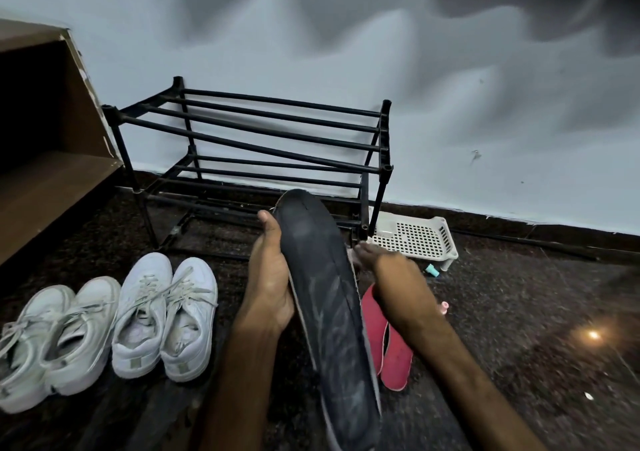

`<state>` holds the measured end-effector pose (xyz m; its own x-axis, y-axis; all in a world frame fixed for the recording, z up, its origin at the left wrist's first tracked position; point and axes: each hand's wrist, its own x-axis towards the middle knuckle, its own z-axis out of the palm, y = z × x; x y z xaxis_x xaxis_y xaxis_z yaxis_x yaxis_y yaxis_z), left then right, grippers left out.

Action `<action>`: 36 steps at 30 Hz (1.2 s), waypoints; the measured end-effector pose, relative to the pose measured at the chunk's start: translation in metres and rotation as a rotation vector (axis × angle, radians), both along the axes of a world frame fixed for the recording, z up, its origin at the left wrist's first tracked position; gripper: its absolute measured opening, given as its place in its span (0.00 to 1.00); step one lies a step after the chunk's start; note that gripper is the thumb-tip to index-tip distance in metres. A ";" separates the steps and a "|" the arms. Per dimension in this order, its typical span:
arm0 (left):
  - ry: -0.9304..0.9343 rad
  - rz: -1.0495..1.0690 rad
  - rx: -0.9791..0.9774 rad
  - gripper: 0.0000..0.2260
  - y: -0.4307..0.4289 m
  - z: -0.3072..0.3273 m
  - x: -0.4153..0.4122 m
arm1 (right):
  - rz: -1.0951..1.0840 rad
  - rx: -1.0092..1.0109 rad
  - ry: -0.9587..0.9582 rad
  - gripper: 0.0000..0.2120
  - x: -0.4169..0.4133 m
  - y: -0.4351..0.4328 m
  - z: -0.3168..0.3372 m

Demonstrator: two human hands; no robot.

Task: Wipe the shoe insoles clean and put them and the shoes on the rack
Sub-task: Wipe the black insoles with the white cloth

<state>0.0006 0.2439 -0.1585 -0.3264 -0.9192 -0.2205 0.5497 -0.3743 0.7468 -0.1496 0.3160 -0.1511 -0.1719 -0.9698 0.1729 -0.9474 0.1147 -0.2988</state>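
My left hand holds a long dark insole from beneath, thumb at its upper left edge, the insole tilted up toward the black shoe rack. My right hand is at the insole's right edge, blurred; a bit of pale material shows by its fingertips, and what it holds is unclear. Two red insoles lie on the floor under my right forearm. Two pairs of white sneakers stand on the floor at the left. The rack's bars are bare.
A brown wooden shelf unit stands at the left against the wall. A white perforated plastic basket lies right of the rack, with a small teal-capped item and a pink item near it. Dark speckled floor stretches to the right.
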 end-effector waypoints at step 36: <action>-0.297 0.233 0.241 0.13 -0.015 -0.046 -0.016 | -0.125 0.018 -1.430 0.21 0.028 0.019 -0.038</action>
